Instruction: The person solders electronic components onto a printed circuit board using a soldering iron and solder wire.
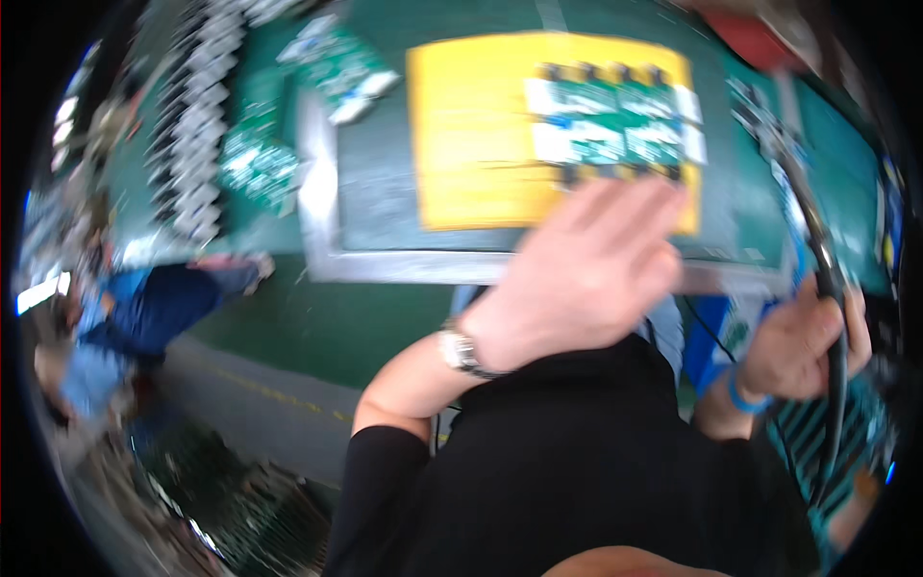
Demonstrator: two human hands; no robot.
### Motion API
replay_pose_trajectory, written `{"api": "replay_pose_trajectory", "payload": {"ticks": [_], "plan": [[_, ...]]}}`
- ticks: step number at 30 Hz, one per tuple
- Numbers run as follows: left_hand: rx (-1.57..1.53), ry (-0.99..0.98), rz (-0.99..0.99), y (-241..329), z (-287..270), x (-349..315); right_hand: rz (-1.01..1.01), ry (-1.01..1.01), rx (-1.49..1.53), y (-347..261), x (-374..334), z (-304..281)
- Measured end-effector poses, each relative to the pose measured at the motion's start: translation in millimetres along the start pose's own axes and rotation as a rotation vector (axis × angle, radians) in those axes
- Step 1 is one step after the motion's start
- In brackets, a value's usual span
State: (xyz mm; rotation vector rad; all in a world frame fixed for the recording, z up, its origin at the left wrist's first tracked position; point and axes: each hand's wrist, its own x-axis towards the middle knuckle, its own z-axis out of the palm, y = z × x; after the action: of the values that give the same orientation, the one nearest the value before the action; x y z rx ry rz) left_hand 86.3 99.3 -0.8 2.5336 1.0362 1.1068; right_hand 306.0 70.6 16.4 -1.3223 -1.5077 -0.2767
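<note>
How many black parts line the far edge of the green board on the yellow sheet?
4, left to right along the far edge of the board: leftmost part, second part, third part, rightmost part. All look blurred; the left hand may hide others along the near edge.

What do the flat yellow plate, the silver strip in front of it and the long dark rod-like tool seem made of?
Flat yellow plate: probably plastic or painted board, fairly matte; its colour looks even through the blur.
Silver strip: likely bare metal, satin; it catches bright light.
Long dark rod-like tool in the right hand: plastic or coated metal, glossy; a highlight shows on it.
</note>
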Motion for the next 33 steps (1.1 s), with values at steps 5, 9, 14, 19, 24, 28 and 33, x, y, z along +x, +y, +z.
{"api": "replay_pose_trajectory", "payload": {"ticks": [5,9,14,19,24,28,33], "plan": [[-0.159,0.174,0.070,3.3,10.7,5.2,0.123,0.112,0.185,32.3,-19.1,-17.8],[-0.046,0.431,0.114,11.3,7.8,1.3,0.262,0.057,0.146,43.4,-20.3,-10.5],[0.065,0.259,0.010,8.6,-26.6,-11.2,0.164,-0.073,0.288,21.8,-2.0,16.0],[0.175,0.389,-0.131,-10.0,-30.7,-16.5,0.266,-0.442,0.376,34.7,-15.1,18.2],[0.212,0.404,-0.271,-5.1,-30.1,-13.1,0.152,-0.518,0.316,14.6,-6.2,34.7],[0.193,0.335,-0.260,-10.2,-22.6,-11.4,0.160,-0.504,0.299,17.0,-11.5,36.8],[0.158,0.264,-0.313,-15.4,-29.3,-18.9,0.089,-0.469,0.298,-4.9,-5.8,50.7]]}}
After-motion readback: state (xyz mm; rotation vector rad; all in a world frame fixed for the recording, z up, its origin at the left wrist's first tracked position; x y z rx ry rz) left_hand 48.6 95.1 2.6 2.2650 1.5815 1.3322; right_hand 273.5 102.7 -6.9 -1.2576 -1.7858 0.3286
